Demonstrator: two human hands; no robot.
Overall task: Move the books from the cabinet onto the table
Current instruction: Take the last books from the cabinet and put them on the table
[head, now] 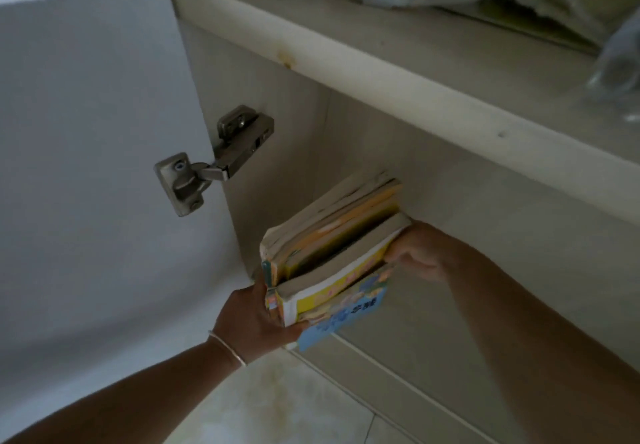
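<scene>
A stack of worn paperbacks, at lower centre inside the open cabinet, was gripped at both ends by the left hand and right hand. Soft covers were judged likely to slip; underside support was advised.

Thin silver bangle, bare forearms

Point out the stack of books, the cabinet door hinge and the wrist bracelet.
stack of books (332,246), head view, on the top page edges.
cabinet door hinge (214,159), head view, on its metal arm.
wrist bracelet (228,348), head view, on the band.
</scene>
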